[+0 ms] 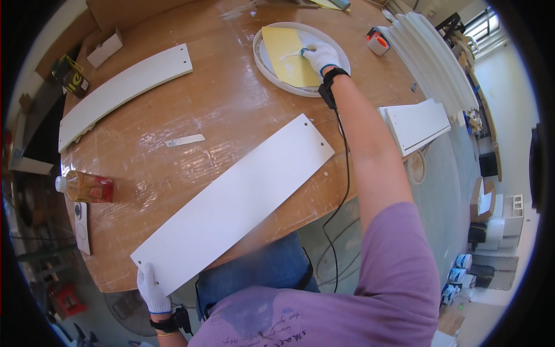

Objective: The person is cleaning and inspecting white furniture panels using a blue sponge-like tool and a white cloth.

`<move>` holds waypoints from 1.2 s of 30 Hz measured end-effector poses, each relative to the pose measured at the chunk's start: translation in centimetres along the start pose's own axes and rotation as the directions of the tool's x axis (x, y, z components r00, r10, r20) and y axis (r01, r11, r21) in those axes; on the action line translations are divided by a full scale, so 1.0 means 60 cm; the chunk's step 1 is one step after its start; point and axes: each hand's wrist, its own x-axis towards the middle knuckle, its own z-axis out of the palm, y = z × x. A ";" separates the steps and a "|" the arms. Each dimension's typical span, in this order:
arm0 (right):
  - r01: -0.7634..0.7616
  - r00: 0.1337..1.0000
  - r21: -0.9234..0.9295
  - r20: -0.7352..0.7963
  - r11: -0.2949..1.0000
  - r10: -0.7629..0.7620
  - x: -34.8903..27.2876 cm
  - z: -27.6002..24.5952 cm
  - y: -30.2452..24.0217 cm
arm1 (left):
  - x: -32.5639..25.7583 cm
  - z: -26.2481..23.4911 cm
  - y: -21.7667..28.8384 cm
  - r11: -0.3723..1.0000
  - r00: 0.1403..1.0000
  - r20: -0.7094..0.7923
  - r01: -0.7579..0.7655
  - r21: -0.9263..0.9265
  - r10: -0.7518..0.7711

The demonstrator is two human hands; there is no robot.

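Both busy: left hand (152, 291) pinches white board (231, 205), lower left; right hand (321, 57) pinches green thing (303, 51), upper centre!

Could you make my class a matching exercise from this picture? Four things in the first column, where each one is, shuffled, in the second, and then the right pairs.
Column one
1. Left hand
2. Right hand
3. Bottle
4. Thin strip

Column two
A. On the table, between the curved white board and the long white board
B. Over the yellow sheet, with a small teal thing at its fingertips
C. Near the table's left edge
D. At the near end of the long white board

Right pairs
1-D, 2-B, 3-C, 4-A
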 end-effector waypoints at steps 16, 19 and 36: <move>0.161 0.979 -0.065 0.136 0.985 -0.151 -0.031 -0.027 -0.019 | -0.004 0.003 0.003 1.000 1.000 -0.006 0.000 0.001 0.000; 0.250 0.962 -0.214 0.170 0.944 -0.216 -0.031 -0.015 -0.027 | 0.001 -0.004 -0.004 1.000 1.000 0.011 0.000 -0.008 0.001; 0.055 0.956 0.297 0.259 0.953 -0.136 -0.269 -0.069 0.007 | 0.001 0.005 -0.018 0.996 0.994 -0.063 -0.087 0.033 0.089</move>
